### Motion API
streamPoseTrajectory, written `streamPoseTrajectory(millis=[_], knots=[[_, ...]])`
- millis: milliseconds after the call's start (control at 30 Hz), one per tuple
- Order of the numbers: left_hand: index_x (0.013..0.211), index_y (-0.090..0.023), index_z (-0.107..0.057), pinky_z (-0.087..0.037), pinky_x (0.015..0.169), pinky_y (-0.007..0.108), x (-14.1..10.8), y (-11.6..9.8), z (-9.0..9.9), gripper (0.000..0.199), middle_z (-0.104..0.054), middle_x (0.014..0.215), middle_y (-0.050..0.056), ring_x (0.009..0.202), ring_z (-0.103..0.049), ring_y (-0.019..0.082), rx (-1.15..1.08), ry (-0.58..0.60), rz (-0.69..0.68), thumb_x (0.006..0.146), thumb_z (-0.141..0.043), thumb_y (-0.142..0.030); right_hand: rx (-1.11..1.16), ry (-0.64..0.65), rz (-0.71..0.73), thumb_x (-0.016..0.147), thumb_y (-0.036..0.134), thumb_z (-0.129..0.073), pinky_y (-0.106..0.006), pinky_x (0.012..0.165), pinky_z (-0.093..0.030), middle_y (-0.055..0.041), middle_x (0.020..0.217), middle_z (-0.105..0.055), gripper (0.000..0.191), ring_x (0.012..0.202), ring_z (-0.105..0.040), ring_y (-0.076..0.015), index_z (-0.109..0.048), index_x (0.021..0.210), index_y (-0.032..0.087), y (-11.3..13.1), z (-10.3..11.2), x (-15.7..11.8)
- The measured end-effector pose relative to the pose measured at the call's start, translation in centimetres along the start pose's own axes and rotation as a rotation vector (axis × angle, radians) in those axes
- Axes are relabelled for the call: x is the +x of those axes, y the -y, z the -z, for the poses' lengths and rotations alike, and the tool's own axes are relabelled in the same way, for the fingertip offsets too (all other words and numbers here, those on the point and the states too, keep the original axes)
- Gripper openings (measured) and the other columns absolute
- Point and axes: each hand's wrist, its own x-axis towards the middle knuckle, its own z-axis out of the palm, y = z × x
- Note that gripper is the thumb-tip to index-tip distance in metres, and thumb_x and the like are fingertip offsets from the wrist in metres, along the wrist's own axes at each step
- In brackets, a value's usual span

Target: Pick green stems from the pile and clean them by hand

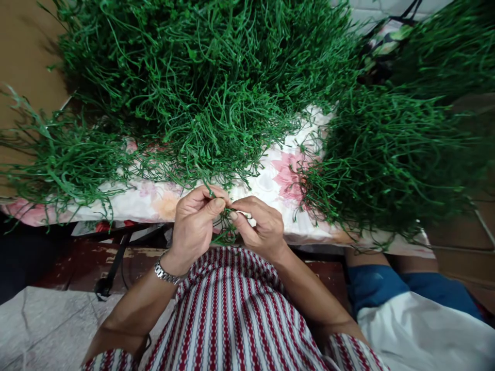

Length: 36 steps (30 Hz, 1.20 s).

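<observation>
My left hand (197, 224) pinches a thin green plastic-looking stem (209, 190) between thumb and forefinger, close to the table's front edge. Fingertips almost touching it, my right hand (261, 224) is closed in a pinch on the same stem piece. Small green branches (224, 232) hang below and between both hands. Just beyond them, a large heap of similar stems (209, 77) covers the back of the table. The exact spot where the fingertips meet is too small to make out.
A flowered cloth (266, 180) covers the table. Smaller piles of stems lie at the left (65, 159) and right (386, 165). Cardboard (31, 67) stands at the left. To my right sits another person in blue shorts (375, 288). A dark flowered bag (386, 38) is behind.
</observation>
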Motion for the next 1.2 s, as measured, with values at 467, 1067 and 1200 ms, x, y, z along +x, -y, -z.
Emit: streamPoseTrajectory(millis=[467,1067,1200], knots=[[0.069,-0.017,-0.059,-0.041,0.057,0.025,0.3,-0.4,1.1,0.011,-0.058,0.057,0.001,0.059,-0.051,0.012,-0.181,0.193,0.287,0.073,-0.066,-0.024,0.054,0.238,0.064,0.087,0.016,-0.048,-0.024,0.059,-0.039,-0.0016,0.068,-0.050,0.009,0.063,-0.047,-0.0114,-0.052,0.079,0.016,-0.7,0.7,0.9],[0.058,-0.013,-0.062,-0.019,0.041,0.021,-0.6,-0.3,1.0,0.016,-0.046,0.048,-0.002,0.041,-0.031,0.004,-0.049,0.192,0.339,0.064,-0.072,-0.024,0.342,0.655,0.030,0.093,0.033,-0.039,-0.024,0.065,-0.043,-0.0043,0.071,-0.055,0.032,0.068,-0.052,-0.0115,-0.061,0.081,0.013,-1.1,2.0,1.7],[0.057,-0.013,-0.060,-0.021,0.043,0.021,-0.1,-0.6,1.6,0.017,-0.040,0.044,-0.004,0.041,-0.028,0.004,-0.059,0.154,0.291,0.063,-0.073,-0.023,0.570,0.751,0.008,0.091,0.027,-0.043,-0.020,0.058,-0.041,-0.0011,0.065,-0.052,0.027,0.060,-0.049,-0.0080,-0.056,0.071,0.014,-0.9,2.2,1.4]])
